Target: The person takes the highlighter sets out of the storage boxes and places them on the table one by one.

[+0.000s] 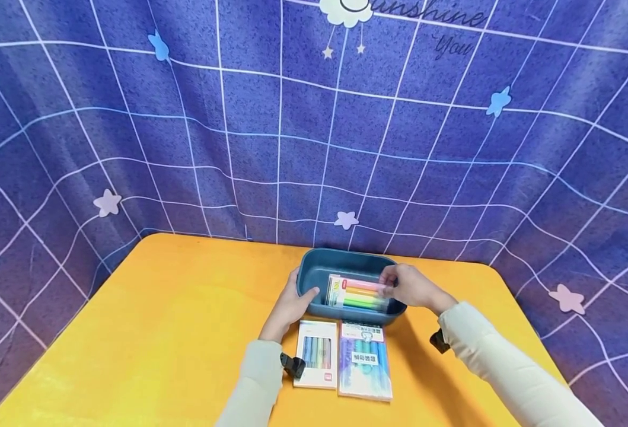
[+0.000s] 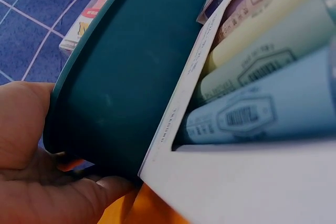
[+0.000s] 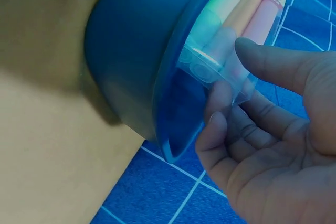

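A dark teal plastic bin point(image 1: 346, 315) stands on the table. At its left end my left hand point(image 1: 288, 305) grips the wall, thumb at the rim. My right hand point(image 1: 414, 287) pinches the right end of a clear pack of highlighters point(image 1: 364, 292), which is inside the bin's opening. In the right wrist view, the thumb and fingers hold the end of the clear pack point(image 3: 226, 30), which sticks up past the bin's rim. Whether the pack touches the bin's floor I cannot tell.
In front of the bin lie a white box of pens point(image 1: 316, 379) and, to its right, a blue and purple pen pack point(image 1: 365, 379). All stand on a yellow table point(image 1: 185, 308). Behind it hangs a blue gridded curtain point(image 1: 249, 154).
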The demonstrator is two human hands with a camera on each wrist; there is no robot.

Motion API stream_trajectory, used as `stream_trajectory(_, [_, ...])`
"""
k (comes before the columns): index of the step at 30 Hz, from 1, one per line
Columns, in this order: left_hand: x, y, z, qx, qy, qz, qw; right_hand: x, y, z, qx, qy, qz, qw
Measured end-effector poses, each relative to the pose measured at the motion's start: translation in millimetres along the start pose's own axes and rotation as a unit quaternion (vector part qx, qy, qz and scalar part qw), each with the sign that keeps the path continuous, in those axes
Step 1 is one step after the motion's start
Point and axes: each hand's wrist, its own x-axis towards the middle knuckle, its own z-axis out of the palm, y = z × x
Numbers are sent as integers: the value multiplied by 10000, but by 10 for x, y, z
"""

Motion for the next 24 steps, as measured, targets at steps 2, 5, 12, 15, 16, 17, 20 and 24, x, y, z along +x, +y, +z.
stream_trajectory(2, [-3, 4, -3, 6, 6, 9, 10000, -9, 1, 9, 17, 54, -29, 10000])
stream_trajectory(5, [-2, 0, -4, 33, 6, -13, 10000, -28, -1, 15, 85, 74, -39, 9999])
stream_trajectory(12, [-8, -5, -6, 70, -13, 9, 10000, -85, -14, 26, 351, 87, -6, 9993])
stream_trajectory(15, [-12, -7, -11, 82, -22, 27, 10000, -106, -12, 28, 437, 78, -29, 9990])
stream_trajectory(16, [-10, -9, -12, 87, -20, 33, 10000, -109, -12, 29, 461, 78, -8, 9989])
stream_trajectory(17, [-9, -10, -13, 87, -19, 41, 10000, -113, -11, 28, 470, 89, -37, 9988])
stream_trajectory(20, [-9, -7, -14, 38, -13, 42, 10000, -120, -3, 23, 520, 130, -93, 9985])
stream_trajectory(24, [-14, -6, -8, -25, -14, 53, 10000, -132, 13, 16, 654, 174, -139, 9976])
